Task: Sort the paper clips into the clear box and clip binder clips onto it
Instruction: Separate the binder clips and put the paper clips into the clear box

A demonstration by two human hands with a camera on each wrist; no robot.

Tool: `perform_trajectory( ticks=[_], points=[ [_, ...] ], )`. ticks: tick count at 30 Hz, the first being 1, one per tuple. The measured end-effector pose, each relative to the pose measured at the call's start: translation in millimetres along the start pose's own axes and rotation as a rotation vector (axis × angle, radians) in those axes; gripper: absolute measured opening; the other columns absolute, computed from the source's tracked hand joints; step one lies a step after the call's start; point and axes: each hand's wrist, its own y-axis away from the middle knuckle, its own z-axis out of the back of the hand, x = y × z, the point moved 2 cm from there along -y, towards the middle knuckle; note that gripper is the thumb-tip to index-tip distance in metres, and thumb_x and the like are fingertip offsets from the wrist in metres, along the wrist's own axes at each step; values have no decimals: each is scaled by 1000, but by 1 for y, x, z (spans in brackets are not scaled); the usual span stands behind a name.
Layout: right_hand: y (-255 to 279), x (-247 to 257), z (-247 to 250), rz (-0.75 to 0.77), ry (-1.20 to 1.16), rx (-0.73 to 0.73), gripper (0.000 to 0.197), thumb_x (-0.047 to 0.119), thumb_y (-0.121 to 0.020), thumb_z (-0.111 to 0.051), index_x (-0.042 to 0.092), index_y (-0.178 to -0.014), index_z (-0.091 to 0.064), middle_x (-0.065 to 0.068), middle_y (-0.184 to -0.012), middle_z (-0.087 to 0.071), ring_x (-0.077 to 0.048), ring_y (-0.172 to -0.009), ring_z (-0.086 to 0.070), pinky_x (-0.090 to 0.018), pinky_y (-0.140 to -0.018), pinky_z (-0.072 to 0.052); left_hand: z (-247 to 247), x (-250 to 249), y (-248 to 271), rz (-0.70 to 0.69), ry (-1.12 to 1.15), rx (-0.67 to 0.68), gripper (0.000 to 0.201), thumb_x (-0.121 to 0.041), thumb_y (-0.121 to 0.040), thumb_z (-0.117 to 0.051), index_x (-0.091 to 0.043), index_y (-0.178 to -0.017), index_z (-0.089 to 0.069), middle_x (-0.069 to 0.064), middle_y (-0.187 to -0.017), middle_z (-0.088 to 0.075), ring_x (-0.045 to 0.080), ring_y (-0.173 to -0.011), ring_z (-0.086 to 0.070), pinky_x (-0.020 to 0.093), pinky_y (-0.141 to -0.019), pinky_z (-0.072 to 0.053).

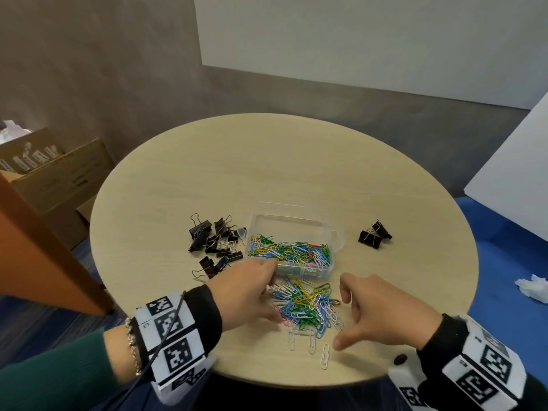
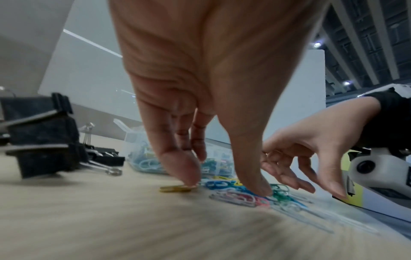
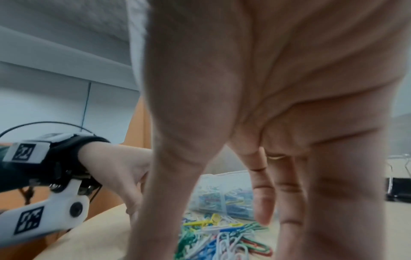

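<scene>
- head view: a round tabletop (image 1: pixel 207 173) carries the clear box (image 1: pixel 292 247) near its middle, partly filled with coloured clips. a loose pile of paper clips (image 1: pixel 308 307) lies just at 6 o'clock of the box. a cluster of black binder clips (image 1: pixel 213 241) sits at 9 o'clock of the box, and two more binder clips (image 1: pixel 374 234) at 3 o'clock.
- the left hand (image 1: pixel 249 292) reaches onto the pile's 9 o'clock edge; the right hand (image 1: pixel 382 312) hovers at its 3 o'clock edge, fingers spread and bent, holding nothing.
- left wrist view: left fingertips (image 2: pixel 186 176) point down, loosely spread, touching clips on the tabletop; one presses a yellow clip (image 2: pixel 175 188).
- right wrist view: right fingers (image 3: pixel 262 193) hang apart above the pile, box behind.
</scene>
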Motion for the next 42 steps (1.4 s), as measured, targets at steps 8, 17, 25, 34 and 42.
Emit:
perform_trajectory(
  ticks=[8, 17, 25, 34, 42],
  points=[
    [-7, 17, -21, 34, 42, -66, 96, 61, -52, -82, 20, -125, -34, -6, -120, -57, -24, -104, -57, -35, -89, -49, -7, -5, 6, 26, -103, 53, 78, -60, -64, -75, -17, -120, -42, -2, -116, -44, 16, -97, -50, 29, -84, -46],
    [-8, 15, -3, 36, 98, -239, 50, 50, -74, -72, 21, -111, -53, 7, -94, -46, -14, -81, -46, -17, -58, -30, 4, -11, -2, -10, -54, -41, 38, -28, -85, -69, -15, -117, -53, 3, -114, -57, 20, -99, -56, 30, -84, -46],
    [-14, 19, -14, 123, 93, -197, 53, 42, -71, -76, 22, -115, -55, 3, -109, -55, -12, -81, -48, -23, -70, -35, -1, 6, 10, 71, -122, 26, 28, -17, -91, -58, -13, -119, -51, 6, -120, -53, 23, -105, -53, 26, -82, -42],
    [-21, 14, -10, 220, -61, -297, 15, 18, -79, -73, 28, -88, -66, 13, -79, -59, 0, -70, -55, -14, -62, -41, -2, 0, -2, -79, 21, -36, 26, -17, -89, -62, -16, -115, -58, 1, -114, -55, 14, -96, -56, 23, -83, -43],
    [-19, 21, -11, 173, 56, -228, 58, 54, -67, -75, 27, -116, -60, 8, -108, -58, -10, -95, -54, -25, -81, -46, -2, -17, -2, -166, -135, -61, 64, -54, -76, -68, -21, -126, -49, -4, -121, -48, 16, -107, -50, 37, -82, -48]
  ],
)
